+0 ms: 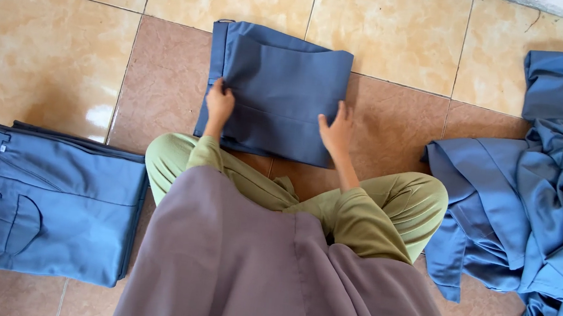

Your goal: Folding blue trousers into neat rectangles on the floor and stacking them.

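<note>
Pressing down on the folded trousers (282, 88), your hands lie flat on the cloth and grip nothing. Your left hand (219, 103) rests on the left edge, your right hand (337, 130) near the lower right edge. The trousers lie on the floor (56, 51) just in front of your knees. Left of your left hand lies a folded stack (53, 207); right of your right hand is a loose pile (542, 199) of the same blue cloth.

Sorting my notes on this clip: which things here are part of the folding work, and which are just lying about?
In hand:
- folded blue garment, pressed flat by the left hand and right hand
- stack of folded blue garments
- heap of unfolded blue garments

Lying about:
- nothing but the tiled floor
</note>
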